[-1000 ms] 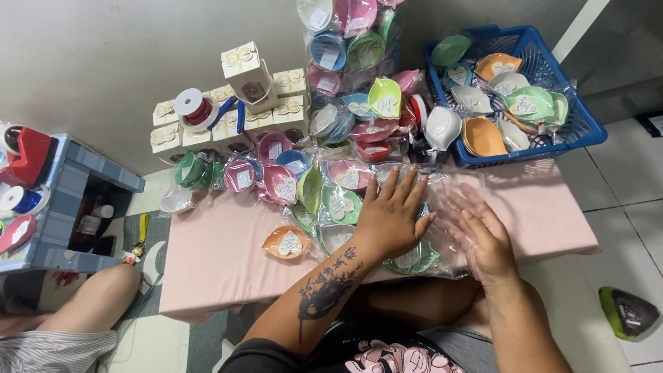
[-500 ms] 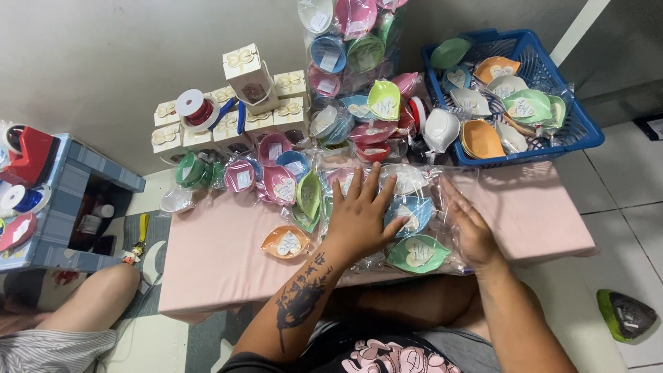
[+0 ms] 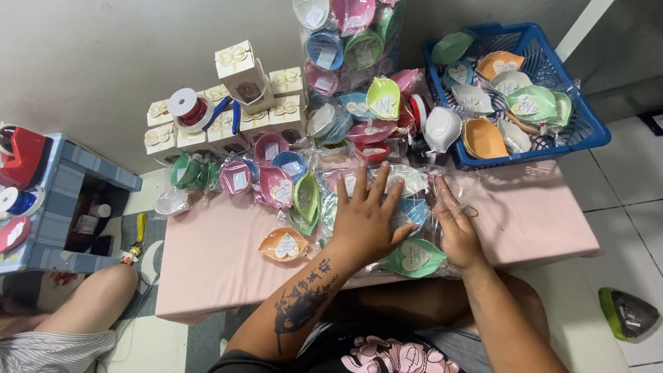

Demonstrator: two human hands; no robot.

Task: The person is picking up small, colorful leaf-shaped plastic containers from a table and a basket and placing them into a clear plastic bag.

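Low table (image 3: 207, 262) under a pink cloth, set against a plain grey-white wall (image 3: 90, 62). Pale tiled floor (image 3: 621, 207) at right, possibly a darker mat at lower left. Blue-grey shelf unit (image 3: 69, 186) stands left. Light even, soft.

The clear plastic bag (image 3: 407, 207) lies flat on the pink table, near its front edge. Inside it are leaf-shaped dishes: a green one (image 3: 414, 257) at the front and a blue one (image 3: 412, 211) behind it, perhaps more underneath.
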